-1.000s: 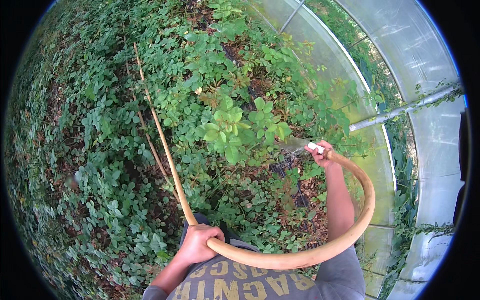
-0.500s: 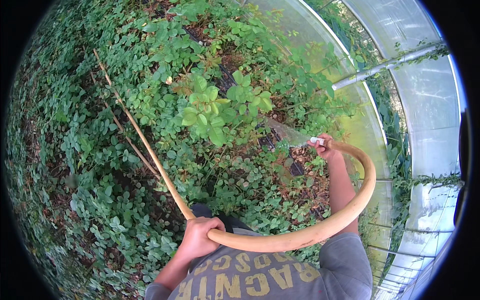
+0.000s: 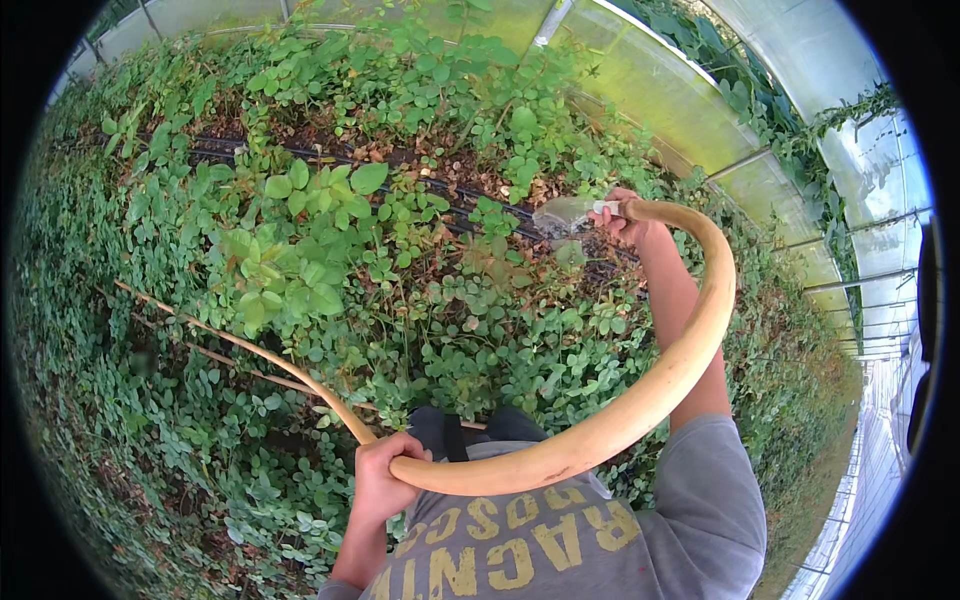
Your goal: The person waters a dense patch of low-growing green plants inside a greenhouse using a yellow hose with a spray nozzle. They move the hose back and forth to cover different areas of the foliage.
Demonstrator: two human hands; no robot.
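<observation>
A thick tan garden hose [image 3: 600, 435] loops in front of my body from one hand to the other. My left hand [image 3: 388, 474] is wrapped round it low at the front, and from there the hose trails off to the left over the plants. At the far end my right hand [image 3: 622, 222], arm stretched forward, grips the hose near its white nozzle [image 3: 604, 208]. A fan of water [image 3: 562, 216] sprays leftward out of the nozzle onto leaves and soil. Below the spray, low green plants [image 3: 480, 330] grow among dry brown leaves.
Dark drip lines [image 3: 450, 190] run along the bed behind the plants. A taller leafy shoot [image 3: 290, 270] stands left of centre. Translucent greenhouse sheeting [image 3: 690, 110] with metal bars curves along the back and right side, with vines on it.
My view has swung to the right, bringing the back wall and more of the drip lines into sight. Both hands keep their hold on the hose, and water still sprays.
</observation>
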